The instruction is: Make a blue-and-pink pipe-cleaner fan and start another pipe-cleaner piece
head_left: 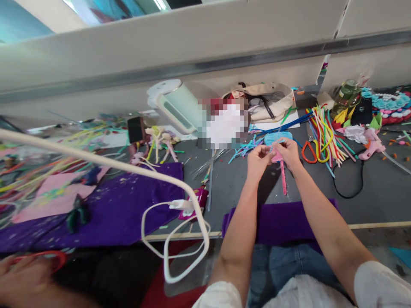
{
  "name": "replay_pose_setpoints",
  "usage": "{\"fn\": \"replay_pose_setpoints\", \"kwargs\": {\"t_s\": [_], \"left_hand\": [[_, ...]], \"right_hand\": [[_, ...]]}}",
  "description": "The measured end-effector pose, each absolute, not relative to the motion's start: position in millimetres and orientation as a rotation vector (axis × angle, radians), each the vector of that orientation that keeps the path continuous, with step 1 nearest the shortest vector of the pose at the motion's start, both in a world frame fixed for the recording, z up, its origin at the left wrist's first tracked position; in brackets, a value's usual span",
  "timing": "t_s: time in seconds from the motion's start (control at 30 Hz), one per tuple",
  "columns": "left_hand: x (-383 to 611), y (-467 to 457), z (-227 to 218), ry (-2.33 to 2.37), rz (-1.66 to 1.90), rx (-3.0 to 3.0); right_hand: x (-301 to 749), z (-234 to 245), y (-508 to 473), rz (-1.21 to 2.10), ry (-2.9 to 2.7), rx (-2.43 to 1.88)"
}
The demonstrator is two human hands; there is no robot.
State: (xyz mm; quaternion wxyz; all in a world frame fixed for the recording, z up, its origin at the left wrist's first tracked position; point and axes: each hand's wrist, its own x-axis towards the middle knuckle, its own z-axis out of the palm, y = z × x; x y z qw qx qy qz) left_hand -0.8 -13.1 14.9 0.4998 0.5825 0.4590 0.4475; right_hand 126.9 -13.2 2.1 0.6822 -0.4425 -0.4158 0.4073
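Both my hands are raised over the grey table (pixel 231 184), fingers pinched together on a small pink and light blue pipe-cleaner piece (pixel 278 155). My left hand (pixel 258 159) grips its left side. My right hand (pixel 287 152) grips the top right. A pink pipe-cleaner tail (pixel 284 179) hangs down from the piece towards the table. A purple cloth (pixel 279 222) lies on the table edge just in front of me.
A bundle of coloured pipe cleaners (pixel 324 132) and orange-handled scissors (pixel 308 152) lie to the right, with a pink glue gun (pixel 372 147) beyond. A beige bag (pixel 266 102) and a white device (pixel 175 107) stand behind. A white cable (pixel 180 239) loops at left. Another person's hand (pixel 19 273) shows bottom left.
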Motion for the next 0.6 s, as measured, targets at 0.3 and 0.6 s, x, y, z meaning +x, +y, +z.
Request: {"fn": "replay_pose_setpoints", "kwargs": {"t_s": [0.3,0.6], "left_hand": [[-1,-17,11,1.325,1.316,1.845],[-9,-11,20,0.866,0.921,0.963]], "right_hand": [[123,3,-13,1.07,-0.844,-0.963],[127,18,-23,1.367,-0.784,-0.766]]}}
